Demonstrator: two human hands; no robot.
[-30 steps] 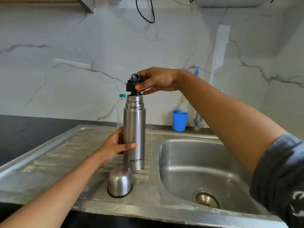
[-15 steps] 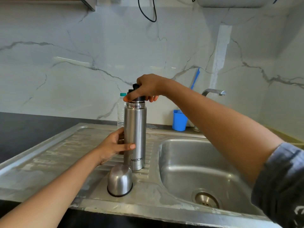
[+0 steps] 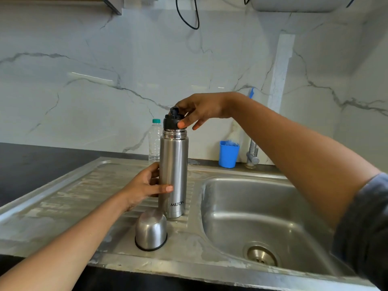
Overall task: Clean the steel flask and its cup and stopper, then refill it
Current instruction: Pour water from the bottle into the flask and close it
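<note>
- The steel flask (image 3: 173, 177) stands upright on the ribbed drainboard (image 3: 73, 196) of a steel sink unit, close to the left rim of the basin (image 3: 273, 208).
- "MILTON" runs in dark capitals across the flask's lower body, just above its base.
- The left hand (image 3: 144, 185) grips the flask at mid-height. Its thumb lies across the front, and its fingers (image 3: 154, 167) curl round the far side.
- The black stopper (image 3: 173, 121) sits in the flask's mouth, with the bare threaded neck showing below it.
- The right hand (image 3: 199, 109) comes in from above and to the right. Its thumb and fingers (image 3: 181, 123) pinch the stopper's rim, while the other fingers hang loose beside it.
- The steel cup (image 3: 150, 229) stands mouth down on the drainboard, just in front of the flask and slightly to its left, near the front edge of the sink unit. Its dark rim band rests on the metal. I cannot tell whether it touches the flask.
- The drainboard left of the flask is open ribbed steel with pale stains, running out to a raised lip against the black table (image 3: 31, 164).
- The basin is to the right, with its drain (image 3: 261, 255) near the front; the right forearm crosses above it.
- A clear plastic bottle (image 3: 155, 141) with a teal cap stands behind the flask by the marble wall (image 3: 84, 91); its label cannot be made out.
- A blue tumbler (image 3: 228, 154) and the foot of a tap (image 3: 253, 155) stand on the ledge behind the basin, well apart from the flask.
- A black cable (image 3: 190, 19) loops down the wall overhead.
</note>
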